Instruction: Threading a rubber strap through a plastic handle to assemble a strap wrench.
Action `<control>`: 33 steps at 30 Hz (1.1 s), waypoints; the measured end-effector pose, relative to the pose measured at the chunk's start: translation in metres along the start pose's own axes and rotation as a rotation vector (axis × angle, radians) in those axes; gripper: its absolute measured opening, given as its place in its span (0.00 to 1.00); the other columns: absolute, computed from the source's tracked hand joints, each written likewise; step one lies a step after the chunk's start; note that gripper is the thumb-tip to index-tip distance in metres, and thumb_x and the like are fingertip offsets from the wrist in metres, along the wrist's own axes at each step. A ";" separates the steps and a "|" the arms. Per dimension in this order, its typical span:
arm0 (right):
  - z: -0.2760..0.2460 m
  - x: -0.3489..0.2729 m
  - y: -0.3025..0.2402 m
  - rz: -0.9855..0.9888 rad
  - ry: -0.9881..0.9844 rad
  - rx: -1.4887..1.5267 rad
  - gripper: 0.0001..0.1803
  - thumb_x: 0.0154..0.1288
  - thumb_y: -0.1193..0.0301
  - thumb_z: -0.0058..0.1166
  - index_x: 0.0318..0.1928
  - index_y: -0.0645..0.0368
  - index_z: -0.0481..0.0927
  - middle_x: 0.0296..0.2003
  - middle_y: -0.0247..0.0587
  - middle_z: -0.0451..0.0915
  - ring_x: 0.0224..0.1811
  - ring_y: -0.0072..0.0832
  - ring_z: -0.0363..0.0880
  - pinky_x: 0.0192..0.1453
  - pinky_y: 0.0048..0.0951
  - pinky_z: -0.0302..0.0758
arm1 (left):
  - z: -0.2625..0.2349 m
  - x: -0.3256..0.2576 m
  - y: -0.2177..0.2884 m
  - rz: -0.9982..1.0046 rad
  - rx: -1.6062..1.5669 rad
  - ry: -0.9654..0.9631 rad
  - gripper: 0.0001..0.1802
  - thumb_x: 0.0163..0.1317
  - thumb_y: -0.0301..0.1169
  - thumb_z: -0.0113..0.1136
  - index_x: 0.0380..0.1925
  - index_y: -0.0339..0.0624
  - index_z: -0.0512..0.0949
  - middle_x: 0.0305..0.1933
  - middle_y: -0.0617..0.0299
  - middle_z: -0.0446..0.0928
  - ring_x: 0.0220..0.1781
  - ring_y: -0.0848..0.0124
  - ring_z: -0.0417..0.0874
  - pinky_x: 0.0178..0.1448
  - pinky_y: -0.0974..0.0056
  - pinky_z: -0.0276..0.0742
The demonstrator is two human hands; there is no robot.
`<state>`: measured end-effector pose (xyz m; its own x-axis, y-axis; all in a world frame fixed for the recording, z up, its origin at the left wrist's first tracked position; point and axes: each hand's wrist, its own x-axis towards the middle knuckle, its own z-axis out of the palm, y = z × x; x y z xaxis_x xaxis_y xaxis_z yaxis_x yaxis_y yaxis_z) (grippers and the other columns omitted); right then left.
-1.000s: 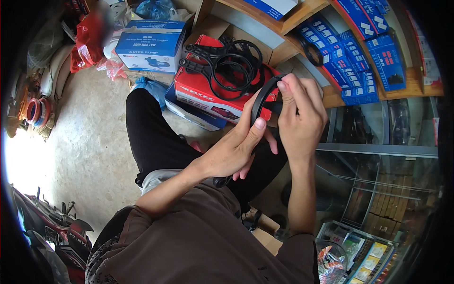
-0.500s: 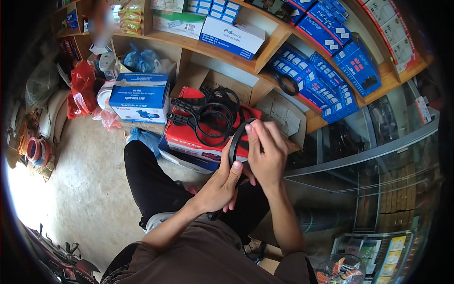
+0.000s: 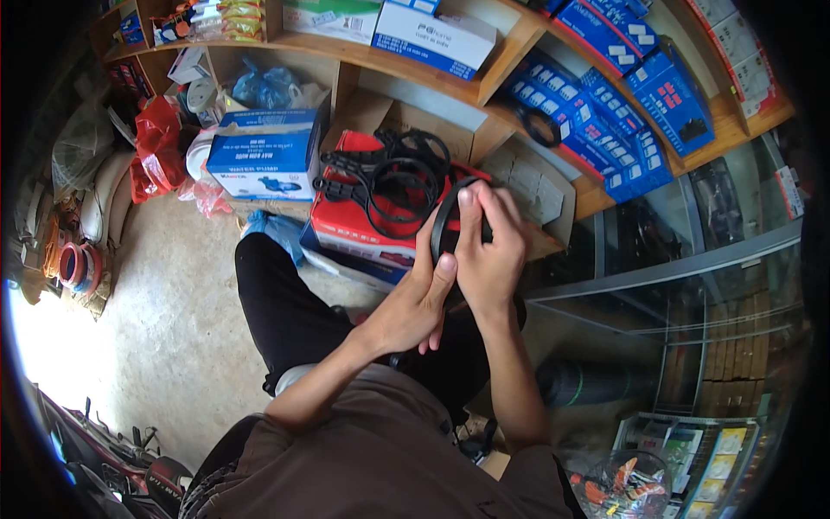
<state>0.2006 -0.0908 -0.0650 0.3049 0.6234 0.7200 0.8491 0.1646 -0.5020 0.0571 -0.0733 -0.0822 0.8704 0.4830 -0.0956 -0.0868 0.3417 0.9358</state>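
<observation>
Both my hands hold a black ring-shaped band (image 3: 443, 227) in front of my body. My left hand (image 3: 411, 313) grips its lower part, the thumb pressed on the near side. At the top of the band my right hand (image 3: 489, 251) pinches the edge between thumb and fingers; some of its fingers are hidden behind. Just beyond lies a tangled pile of black plastic rings with clip-like ends (image 3: 405, 192), resting on a red box (image 3: 344, 218).
A blue and white pump box (image 3: 266, 156) stands left of the red box. Wooden shelves (image 3: 506, 65) with blue cartons curve around the far side. At right is a glass display case (image 3: 657, 281); a clear tub (image 3: 624, 484) sits near my right elbow.
The view has shifted slightly, so the shelves and boxes sit a little differently in the picture. Both hands keep their hold on the black band, with only small finger shifts.
</observation>
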 end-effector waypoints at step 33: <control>-0.047 -0.009 -0.025 0.380 -0.023 0.198 0.09 0.75 0.73 0.66 0.49 0.66 0.86 0.41 0.38 0.87 0.43 0.21 0.83 0.50 0.25 0.78 | -0.033 -0.001 -0.045 0.187 -0.546 -0.317 0.38 0.82 0.60 0.27 0.82 0.70 0.26 0.44 0.32 0.81 0.06 0.69 0.70 0.09 0.72 0.68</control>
<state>0.1973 -0.1365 -0.0362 0.5681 0.6848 0.4564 0.5785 0.0621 -0.8133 0.0442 -0.0631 -0.1356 0.9100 0.3419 0.2346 -0.4115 0.6752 0.6122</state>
